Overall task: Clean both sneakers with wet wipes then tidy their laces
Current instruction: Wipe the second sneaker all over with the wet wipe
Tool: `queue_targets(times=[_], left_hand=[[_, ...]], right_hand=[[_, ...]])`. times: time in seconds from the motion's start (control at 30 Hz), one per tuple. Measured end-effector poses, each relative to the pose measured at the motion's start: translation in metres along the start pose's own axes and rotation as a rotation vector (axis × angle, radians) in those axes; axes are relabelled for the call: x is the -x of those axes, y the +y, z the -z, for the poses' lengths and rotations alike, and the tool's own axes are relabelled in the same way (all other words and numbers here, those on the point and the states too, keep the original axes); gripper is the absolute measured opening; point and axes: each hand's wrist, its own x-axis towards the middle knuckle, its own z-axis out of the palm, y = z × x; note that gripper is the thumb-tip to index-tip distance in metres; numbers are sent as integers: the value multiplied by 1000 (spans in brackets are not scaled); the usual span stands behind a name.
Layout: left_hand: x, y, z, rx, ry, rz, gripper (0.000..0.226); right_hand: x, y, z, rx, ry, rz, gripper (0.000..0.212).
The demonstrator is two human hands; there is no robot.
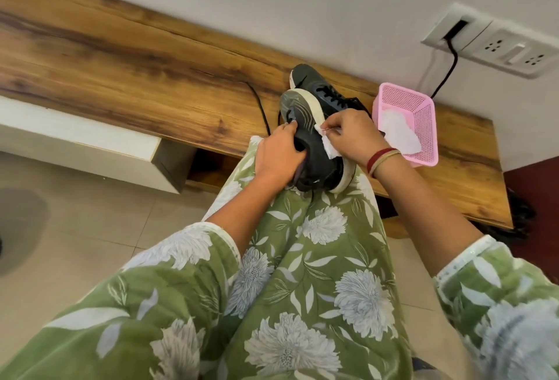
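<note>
Green flowered trousers (302, 273) fill the near view, and the knee under them props the work. Beyond the fingers runs the long wooden tabletop (121, 71). On the knee, tipped onto its side with the pale sole turned toward the right hand (352, 137), rests the dark sneaker (320, 164). The left hand (279, 155) grips it at the mouth, fingers (290, 130) curled over the edge to steady it. The second sneaker (320, 86) stands on the tabletop just past both sets of fingers, laced and untouched. A pink basket (423, 101) sits on the tabletop just right of the right hand, with spare wipes (399, 131) in it. The right fingers (329, 125) pinch a small folded wipe (328, 145) against the sneaker where the sole rim meets the upper. One loose lace (261, 110) trails over the tabletop left of the left fingers. Judging by this, cleaning of the first sneaker is in hand, at the sole edge. Next, the wipe likely needs firm strokes along that rim while the left hand holds steady, then turns the sneaker to expose another side.
</note>
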Motion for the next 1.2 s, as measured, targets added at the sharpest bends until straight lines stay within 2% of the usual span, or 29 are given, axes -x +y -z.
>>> queue_targets(times=[0.13,0.3,0.4,0.5,0.73,0.87,1.0,1.1,1.2], left_hand=[[-1,2,-1,-13,10,-10,58],[-1,1,-2,-9,3,-6,58],[0,1,-1,5,6,-13,57],[1,2,-1,20,12,-17,54],[1,1,1,20,-12,-3,58],[1,3,1,7,-2,-12,53],[-1,-1,-1,-5,-19,2,57],[-4,-1,-2,17,-18,22,63],[-9,2,-4,46,5,64,67]], right_hand=[[32,5,3,-35,82,13,24],[88,8,-21,100,272,147,22],[96,3,-24,-57,296,195,19],[87,-10,-27,-183,400,161,17],[113,-20,-63,-148,391,262,20],[99,-18,-45,-253,514,181,18],[100,-29,-60,-195,385,215,19],[99,-22,-47,-349,296,184,18],[99,-13,-25,-515,327,129,21]])
